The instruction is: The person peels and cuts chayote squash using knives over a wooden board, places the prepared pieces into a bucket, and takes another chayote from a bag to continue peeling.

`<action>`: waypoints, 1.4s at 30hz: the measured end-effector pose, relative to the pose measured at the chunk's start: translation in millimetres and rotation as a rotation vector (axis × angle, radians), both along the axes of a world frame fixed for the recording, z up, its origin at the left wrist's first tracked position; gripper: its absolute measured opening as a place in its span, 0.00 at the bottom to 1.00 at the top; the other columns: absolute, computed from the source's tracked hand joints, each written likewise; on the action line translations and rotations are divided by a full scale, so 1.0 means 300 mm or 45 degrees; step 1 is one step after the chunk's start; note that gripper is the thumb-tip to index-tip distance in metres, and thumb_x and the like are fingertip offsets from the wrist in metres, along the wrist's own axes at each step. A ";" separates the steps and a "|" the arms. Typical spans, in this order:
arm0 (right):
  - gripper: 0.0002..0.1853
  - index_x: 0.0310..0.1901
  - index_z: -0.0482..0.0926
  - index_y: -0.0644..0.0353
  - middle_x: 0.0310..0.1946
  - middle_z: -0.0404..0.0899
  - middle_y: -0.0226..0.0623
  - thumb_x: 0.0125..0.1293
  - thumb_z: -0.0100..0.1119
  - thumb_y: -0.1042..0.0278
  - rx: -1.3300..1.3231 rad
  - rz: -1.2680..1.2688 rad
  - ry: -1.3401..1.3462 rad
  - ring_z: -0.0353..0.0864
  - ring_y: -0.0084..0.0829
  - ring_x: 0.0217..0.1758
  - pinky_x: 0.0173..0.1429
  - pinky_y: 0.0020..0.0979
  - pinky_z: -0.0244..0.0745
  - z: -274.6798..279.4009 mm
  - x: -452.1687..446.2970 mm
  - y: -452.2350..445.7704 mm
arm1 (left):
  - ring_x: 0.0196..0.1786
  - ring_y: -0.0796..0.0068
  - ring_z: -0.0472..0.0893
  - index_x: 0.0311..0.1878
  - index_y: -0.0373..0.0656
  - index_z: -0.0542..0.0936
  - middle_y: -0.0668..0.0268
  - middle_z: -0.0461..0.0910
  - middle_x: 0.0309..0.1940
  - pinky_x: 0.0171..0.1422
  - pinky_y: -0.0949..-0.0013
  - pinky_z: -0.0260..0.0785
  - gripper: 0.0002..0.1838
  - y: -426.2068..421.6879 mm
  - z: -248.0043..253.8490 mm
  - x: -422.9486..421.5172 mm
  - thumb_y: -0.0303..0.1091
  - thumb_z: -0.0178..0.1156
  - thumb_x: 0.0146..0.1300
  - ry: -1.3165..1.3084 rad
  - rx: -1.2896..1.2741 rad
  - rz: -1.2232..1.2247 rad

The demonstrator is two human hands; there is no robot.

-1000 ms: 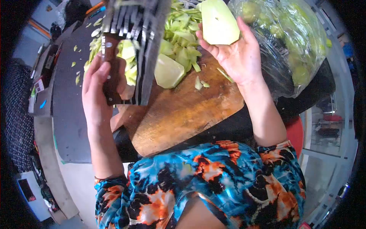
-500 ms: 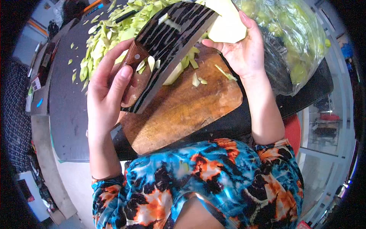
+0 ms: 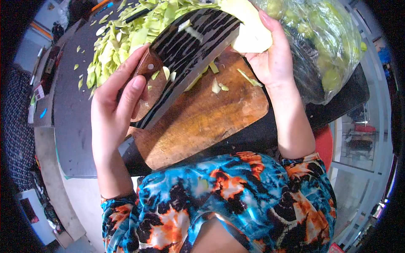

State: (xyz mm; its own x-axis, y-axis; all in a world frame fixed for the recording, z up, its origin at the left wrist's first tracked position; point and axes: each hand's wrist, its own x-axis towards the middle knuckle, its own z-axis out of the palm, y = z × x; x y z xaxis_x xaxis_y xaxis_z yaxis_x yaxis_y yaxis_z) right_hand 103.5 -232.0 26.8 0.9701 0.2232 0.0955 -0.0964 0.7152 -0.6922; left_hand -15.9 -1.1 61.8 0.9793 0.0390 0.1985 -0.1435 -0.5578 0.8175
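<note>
My left hand (image 3: 120, 92) is closed around the wooden handle of a broad cleaver (image 3: 198, 42), with a few pale green scraps stuck to its dark, streaked blade. The blade slants up to the right above a wooden cutting board (image 3: 211, 126), its far end against or very near a large pale peeled vegetable (image 3: 253, 37). My right hand (image 3: 274, 59) grips that vegetable from the right and below; part of it runs past the top of the view. Small green scraps (image 3: 217, 86) lie on the board, and the cleaver hides the board's upper left.
Behind the cleaver, a heap of light green slices (image 3: 112, 61) spreads over the dark table (image 3: 76, 139). A clear plastic bag (image 3: 320, 55) of green produce sits at the right. A red round object (image 3: 324, 145) shows below the table's right edge.
My left hand has shifted slightly left, and the cleaver has moved a little down. The vegetable in my right hand is slightly lower.
</note>
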 end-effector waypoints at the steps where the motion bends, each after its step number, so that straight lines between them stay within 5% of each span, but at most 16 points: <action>1: 0.23 0.61 0.67 0.64 0.45 0.78 0.37 0.69 0.45 0.60 -0.026 0.062 -0.059 0.80 0.28 0.41 0.36 0.26 0.78 -0.036 0.024 -0.022 | 0.30 0.88 0.69 0.63 0.40 0.73 0.73 0.77 0.34 0.35 0.84 0.62 0.21 0.002 0.000 0.000 0.33 0.56 0.68 0.019 -0.006 -0.008; 17: 0.26 0.62 0.66 0.73 0.45 0.78 0.44 0.67 0.46 0.63 -0.311 0.164 -0.225 0.81 0.26 0.37 0.34 0.24 0.79 -0.024 0.031 -0.047 | 0.30 0.87 0.69 0.64 0.36 0.71 0.72 0.77 0.34 0.38 0.82 0.63 0.23 0.015 0.002 0.001 0.34 0.56 0.68 0.111 -0.173 -0.120; 28: 0.27 0.62 0.67 0.70 0.52 0.77 0.43 0.68 0.45 0.57 -0.034 -0.193 -0.223 0.75 0.33 0.56 0.59 0.33 0.70 -0.045 0.008 0.010 | 0.49 0.83 0.74 0.65 0.35 0.70 0.65 0.80 0.49 0.55 0.79 0.65 0.23 -0.021 -0.043 0.008 0.34 0.53 0.70 0.103 -0.355 -0.178; 34: 0.31 0.66 0.62 0.66 0.58 0.70 0.43 0.69 0.46 0.51 0.016 -0.362 -0.440 0.69 0.33 0.63 0.65 0.35 0.64 -0.046 0.002 0.015 | 0.32 0.88 0.74 0.67 0.37 0.66 0.68 0.81 0.42 0.37 0.83 0.67 0.24 -0.091 -0.063 0.004 0.34 0.51 0.71 0.143 -0.520 -0.158; 36: 0.32 0.68 0.60 0.64 0.60 0.69 0.42 0.70 0.46 0.50 0.030 -0.403 -0.457 0.68 0.34 0.64 0.66 0.35 0.63 -0.035 -0.004 0.023 | 0.22 0.89 0.67 0.69 0.39 0.63 0.70 0.76 0.29 0.24 0.84 0.58 0.25 -0.104 -0.090 -0.003 0.35 0.49 0.72 0.229 -0.605 -0.154; 42: 0.33 0.69 0.58 0.63 0.60 0.69 0.42 0.71 0.44 0.48 -0.102 -0.603 -0.514 0.70 0.34 0.62 0.62 0.35 0.67 -0.037 0.014 0.009 | 0.22 0.87 0.65 0.72 0.42 0.58 0.70 0.72 0.26 0.23 0.82 0.58 0.27 -0.188 -0.121 -0.010 0.37 0.48 0.73 0.327 -0.860 -0.166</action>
